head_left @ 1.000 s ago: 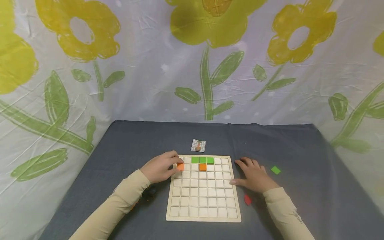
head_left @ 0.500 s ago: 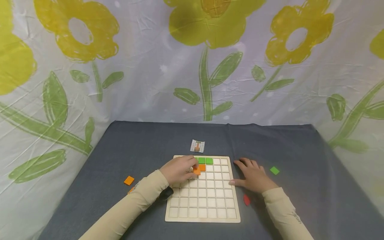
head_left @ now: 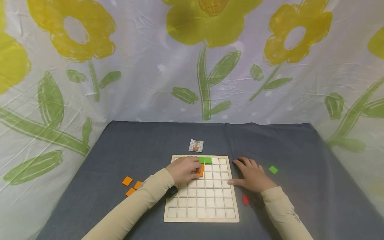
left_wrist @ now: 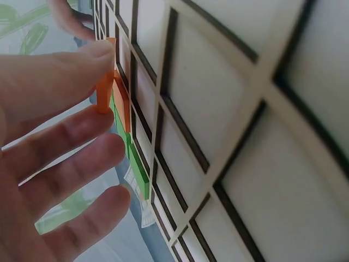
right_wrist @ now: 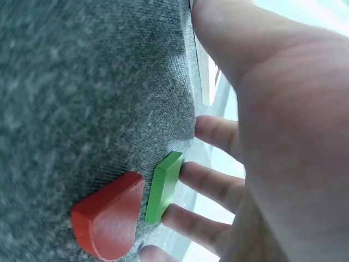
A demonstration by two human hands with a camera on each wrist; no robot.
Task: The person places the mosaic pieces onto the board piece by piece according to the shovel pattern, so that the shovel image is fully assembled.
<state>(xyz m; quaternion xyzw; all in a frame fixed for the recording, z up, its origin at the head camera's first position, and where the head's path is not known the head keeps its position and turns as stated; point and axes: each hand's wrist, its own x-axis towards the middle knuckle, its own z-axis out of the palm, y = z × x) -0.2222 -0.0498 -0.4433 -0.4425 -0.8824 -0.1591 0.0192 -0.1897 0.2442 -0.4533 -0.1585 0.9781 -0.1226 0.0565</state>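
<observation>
Over the upper part of a wooden grid board (head_left: 211,202), my left hand (head_left: 183,169) pinches an orange square tile (left_wrist: 104,90) between thumb and index finger; the other fingers are spread. The held tile stands nearly on edge close to the grid, in the left wrist view. Just beyond it an orange tile (left_wrist: 121,101) lies in a cell, below a top-row run of green tiles (head_left: 208,160), partly hidden by my fingers. My right hand (head_left: 253,175) rests at the board's right side, thumb on its edge, fingers spread on the cloth, holding nothing.
Several loose orange tiles (head_left: 127,181) lie left of the board by my left sleeve. Right of the board are a red curved piece (head_left: 245,200) and a green square tile (head_left: 273,170). A small printed grid card (head_left: 196,145) lies behind the board on the dark cloth (head_left: 150,136).
My left hand has carried the orange tile from the board's left edge rightward, to beside the laid orange tile. Loose orange tiles at left came into view. The right hand stays put.
</observation>
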